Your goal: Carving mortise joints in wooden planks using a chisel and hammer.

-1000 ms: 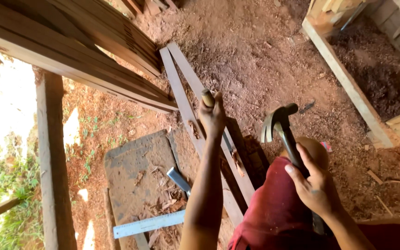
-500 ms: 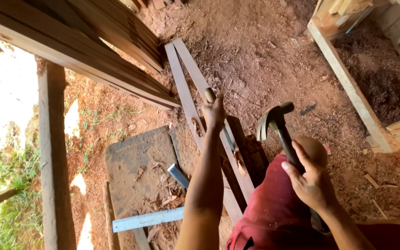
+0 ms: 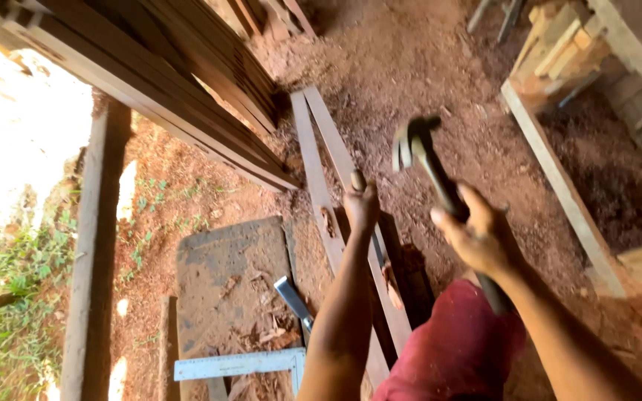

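A: Obs. Right hand (image 3: 481, 238) has its fingers wrapped around the handle of a dark steel claw hammer with a long dark handle (image 3: 429, 160), raised above the work. Head is up and away from the person, claw end toward the left of frame. Long axis of the handle runs from the head at upper left down to the hand at lower right.

B: Grip point?

A: Mid to lower handle. Judged: head-heavy, rigid, unlikely to slip in a full wrap; holding lower on the handle would give more swing, higher more control.

B: Left hand?

A: Left hand (image 3: 362, 208) is closed, fingers pinched on a small upright piece, too blurred to identify, set on the long narrow reddish-brown wooden slats (image 3: 319, 160) lying on the red dirt floor (image 3: 447, 67). Slats run lengthwise away from the person, toward the stacked planks (image 3: 187, 82). Judged: stiff, light, thin enough to split.

B: Surroundings?

A: Flat grey board (image 3: 232, 282) left of the slats, with a metal square ruler (image 3: 243, 364) at its near edge. Wooden frame box (image 3: 559, 174) at right.
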